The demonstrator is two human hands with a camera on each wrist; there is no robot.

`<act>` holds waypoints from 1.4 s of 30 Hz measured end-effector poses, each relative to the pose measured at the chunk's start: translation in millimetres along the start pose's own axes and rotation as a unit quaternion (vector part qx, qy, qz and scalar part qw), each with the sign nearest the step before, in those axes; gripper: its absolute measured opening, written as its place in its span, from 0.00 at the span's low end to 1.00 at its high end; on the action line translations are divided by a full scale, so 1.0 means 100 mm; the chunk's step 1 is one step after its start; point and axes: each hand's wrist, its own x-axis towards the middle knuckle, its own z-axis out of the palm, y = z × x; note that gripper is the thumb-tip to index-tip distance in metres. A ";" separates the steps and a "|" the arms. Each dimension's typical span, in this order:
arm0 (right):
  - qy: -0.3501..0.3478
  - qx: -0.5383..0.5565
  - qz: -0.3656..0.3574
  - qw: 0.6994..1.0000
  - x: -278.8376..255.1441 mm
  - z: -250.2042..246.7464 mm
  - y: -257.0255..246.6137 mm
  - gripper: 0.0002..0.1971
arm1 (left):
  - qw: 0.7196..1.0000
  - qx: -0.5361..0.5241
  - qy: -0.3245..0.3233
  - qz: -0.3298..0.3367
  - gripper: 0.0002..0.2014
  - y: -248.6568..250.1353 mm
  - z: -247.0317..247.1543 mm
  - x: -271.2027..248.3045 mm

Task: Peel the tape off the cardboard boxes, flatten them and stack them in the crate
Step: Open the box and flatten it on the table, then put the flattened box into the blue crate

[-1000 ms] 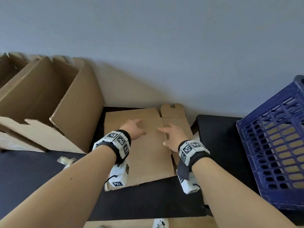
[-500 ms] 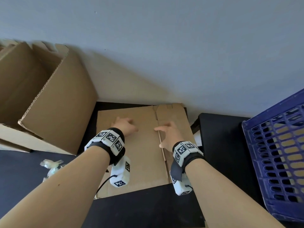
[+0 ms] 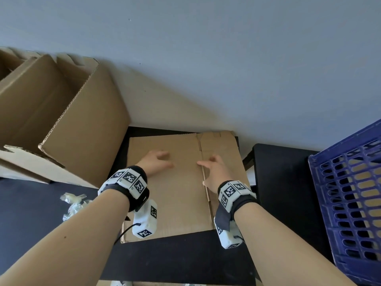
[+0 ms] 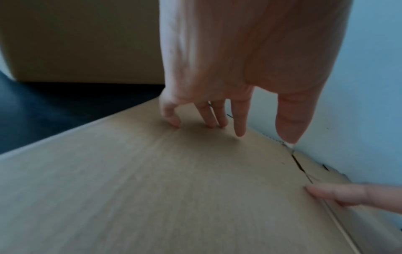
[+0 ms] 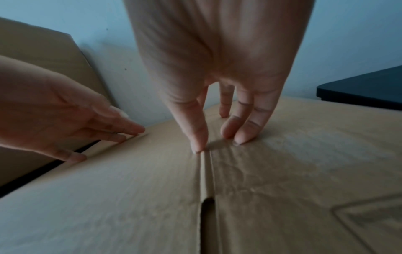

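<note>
A flattened box (image 3: 175,182) of matte brown corrugated cardboard lies on the black surface (image 3: 185,254). The left hand (image 3: 155,164) and right hand (image 3: 214,172) press it, fingers spread, each grip released. The blue lattice crate (image 3: 350,193) stands at right.

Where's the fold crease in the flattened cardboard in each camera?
Head: crease right of centre, under the right hand.
Left wrist: crease at the right edge.
Right wrist: crease at centre, below the fingertips.
Shared landmark: the right hand's thumb on it.
</note>
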 end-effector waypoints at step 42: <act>0.239 0.312 0.139 0.909 -1.20 -1.02 0.76 0.23 | 0.902 -0.269 0.335 0.035 0.35 0.41 -0.05 -1.42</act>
